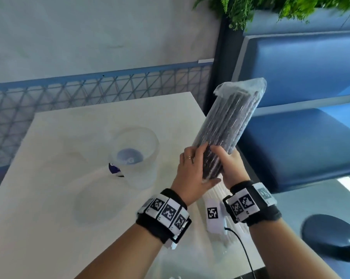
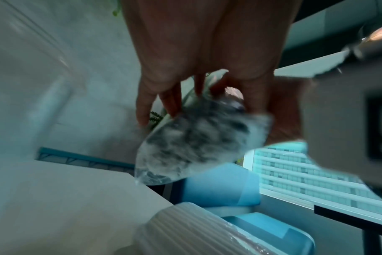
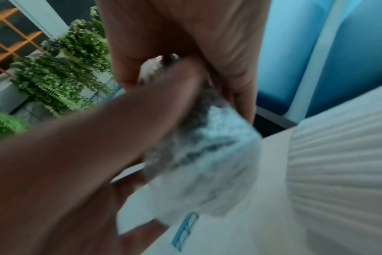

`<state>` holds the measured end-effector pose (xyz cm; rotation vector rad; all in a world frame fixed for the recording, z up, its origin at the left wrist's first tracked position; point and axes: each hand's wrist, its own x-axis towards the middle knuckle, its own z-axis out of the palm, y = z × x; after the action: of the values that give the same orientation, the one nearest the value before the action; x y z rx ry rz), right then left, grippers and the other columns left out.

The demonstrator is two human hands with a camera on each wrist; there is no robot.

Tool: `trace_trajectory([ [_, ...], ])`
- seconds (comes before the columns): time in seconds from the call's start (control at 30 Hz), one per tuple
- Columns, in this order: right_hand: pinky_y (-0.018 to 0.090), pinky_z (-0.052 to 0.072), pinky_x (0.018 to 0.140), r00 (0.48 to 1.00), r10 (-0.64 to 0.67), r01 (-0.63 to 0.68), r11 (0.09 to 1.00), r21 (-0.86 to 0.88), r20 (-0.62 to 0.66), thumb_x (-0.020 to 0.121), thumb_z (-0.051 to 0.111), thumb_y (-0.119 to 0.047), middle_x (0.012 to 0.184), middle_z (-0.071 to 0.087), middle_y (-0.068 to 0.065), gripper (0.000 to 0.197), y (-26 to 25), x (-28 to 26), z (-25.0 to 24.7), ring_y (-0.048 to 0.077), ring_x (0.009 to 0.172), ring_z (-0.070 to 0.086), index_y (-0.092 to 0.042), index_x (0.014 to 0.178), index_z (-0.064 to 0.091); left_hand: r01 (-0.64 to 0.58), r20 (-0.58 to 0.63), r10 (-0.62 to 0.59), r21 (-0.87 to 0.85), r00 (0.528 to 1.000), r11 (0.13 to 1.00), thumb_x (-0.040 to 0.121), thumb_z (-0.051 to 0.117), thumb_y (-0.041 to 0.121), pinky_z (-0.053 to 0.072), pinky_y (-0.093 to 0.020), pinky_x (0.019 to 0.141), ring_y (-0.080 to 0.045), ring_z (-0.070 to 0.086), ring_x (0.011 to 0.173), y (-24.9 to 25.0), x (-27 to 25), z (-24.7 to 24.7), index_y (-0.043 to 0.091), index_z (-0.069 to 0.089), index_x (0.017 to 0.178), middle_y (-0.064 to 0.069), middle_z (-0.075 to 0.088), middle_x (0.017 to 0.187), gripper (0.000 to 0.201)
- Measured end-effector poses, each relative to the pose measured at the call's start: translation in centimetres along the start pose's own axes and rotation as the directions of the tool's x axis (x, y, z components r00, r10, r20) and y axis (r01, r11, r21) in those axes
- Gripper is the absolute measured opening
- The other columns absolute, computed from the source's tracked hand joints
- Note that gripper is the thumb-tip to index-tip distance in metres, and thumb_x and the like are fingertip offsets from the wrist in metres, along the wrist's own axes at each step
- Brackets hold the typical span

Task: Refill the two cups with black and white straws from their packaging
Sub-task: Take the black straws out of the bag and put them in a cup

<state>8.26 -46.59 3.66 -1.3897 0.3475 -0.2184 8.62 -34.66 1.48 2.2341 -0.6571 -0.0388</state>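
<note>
A clear plastic packet of black straws (image 1: 228, 125) is tilted up to the right above the table's right edge. My left hand (image 1: 192, 170) grips its lower end from the left. My right hand (image 1: 230, 168) grips the same end from the right. The wrist views show the blurred packet end-on (image 2: 196, 143) (image 3: 203, 143) between the fingers. A packet of white straws (image 1: 218, 191) (image 2: 185, 229) (image 3: 338, 155) lies on the table under my hands. An empty clear cup (image 1: 146, 174) with a blue logo stands left of the hands. A second, fainter clear cup (image 1: 95, 204) sits nearer me.
The pale table (image 1: 49, 198) ends just right of my hands. Beyond that edge is a blue bench seat (image 1: 301, 137) and a dark round stool (image 1: 331, 234). A mesh railing (image 1: 89, 91) runs behind the table. Plants (image 1: 270, 9) hang at top right.
</note>
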Motion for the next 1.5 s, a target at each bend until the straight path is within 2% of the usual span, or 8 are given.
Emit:
trace_trajectory([
  [0.33,0.032,0.058,0.077,0.918,0.038,-0.079,0.993,0.088,0.396,0.065,0.065,-0.013,0.101,0.07,0.009,0.045,1.2,-7.4,1.3,0.024,0.095,0.067,-0.008,0.109,0.056,0.112,0.121,-0.067,-0.417,0.99,0.902,0.072,0.057,0.049,0.039,-0.02,0.102,-0.004,0.048,0.118,-2.2,-6.0,-10.1,0.017,0.003,0.147,0.007,0.037,0.138,0.097],
  [0.47,0.051,0.049,0.094,0.842,0.168,-0.134,0.986,-0.103,0.512,0.054,0.073,-0.023,0.12,0.06,0.023,0.082,3.5,-8.8,4.9,0.036,0.11,0.059,-0.001,0.126,0.043,0.152,0.006,-0.174,-0.513,0.985,0.845,0.066,0.067,0.053,0.047,-0.017,0.085,0.003,0.061,0.09,-5.2,-8.6,-13.5,0.024,0.019,0.143,0.005,0.058,0.106,0.096],
  [0.6,0.045,0.046,0.1,0.823,0.129,-0.019,0.98,-0.199,0.554,0.064,0.069,-0.019,0.122,0.061,0.013,0.065,5.5,-10.2,9.3,0.028,0.115,0.058,-0.01,0.125,0.046,0.25,-0.058,-0.327,-0.527,0.943,0.812,0.043,0.077,0.055,0.051,-0.028,0.083,-0.009,0.064,0.095,-9.1,-12.0,-15.6,0.029,0.05,0.111,0.006,0.065,0.102,0.077],
  [0.7,0.03,0.049,0.093,0.842,0.07,0.09,0.959,-0.268,0.534,0.08,0.066,-0.005,0.123,0.058,-0.003,0.057,6.5,-10.7,12.4,0.015,0.112,0.059,-0.025,0.127,0.042,0.296,-0.077,-0.39,-0.521,0.918,0.801,0.039,0.084,0.048,0.051,-0.036,0.091,-0.01,0.064,0.102,-11.7,-14.1,-16.6,0.022,0.051,0.114,0.005,0.067,0.109,0.087],
  [0.9,0.011,0.048,0.071,0.955,-0.254,0.283,0.931,-0.229,0.151,0.085,0.063,-0.011,0.115,0.058,-0.002,0.035,6.2,-11.0,17.0,0.001,0.092,0.061,-0.017,0.118,0.052,0.356,-0.104,-0.442,-0.445,0.891,0.822,0.039,0.087,0.045,0.051,-0.034,0.093,-0.005,0.061,0.104,-14.8,-15.8,-17.3,0.028,0.043,0.116,0.011,0.063,0.112,0.091],
  [1.07,0.034,0.055,0.076,0.976,-0.183,0.201,0.967,-0.157,0.122,0.084,0.065,-0.015,0.095,0.07,0.006,0.017,5.5,-10.7,18.8,0.02,0.088,0.067,-0.011,0.101,0.061,0.347,-0.143,-0.451,-0.451,0.881,0.822,0.047,0.089,0.038,0.049,-0.032,0.094,-0.006,0.059,0.107,-15.6,-15.6,-16.9,0.032,0.039,0.119,0.012,0.06,0.115,0.088],
  [1.23,0.035,0.055,0.08,0.973,-0.054,0.082,0.989,-0.12,0.224,0.087,0.06,-0.011,0.086,0.071,0.009,0.016,3.8,-9.9,18.8,0.019,0.083,0.066,0.004,0.094,0.062,0.335,-0.172,-0.432,-0.409,0.885,0.849,0.055,0.088,0.028,0.046,-0.02,0.084,-0.002,0.058,0.099,-15.3,-14.9,-17.2,0.032,0.039,0.115,0.018,0.059,0.107,0.077],
  [1.5,0.03,0.055,0.078,0.918,-0.122,0.055,0.981,0.184,0.378,0.091,0.048,-0.007,0.08,0.067,-0.002,0.021,-0.1,-8.7,17.3,0.015,0.08,0.066,-0.018,0.081,0.063,0.328,-0.105,-0.409,-0.435,0.906,0.839,0.054,0.089,0.026,0.047,-0.025,0.088,0.0,0.059,0.102,-15.3,-14.0,-16.6,0.032,0.047,0.112,0.017,0.062,0.108,0.072],
])
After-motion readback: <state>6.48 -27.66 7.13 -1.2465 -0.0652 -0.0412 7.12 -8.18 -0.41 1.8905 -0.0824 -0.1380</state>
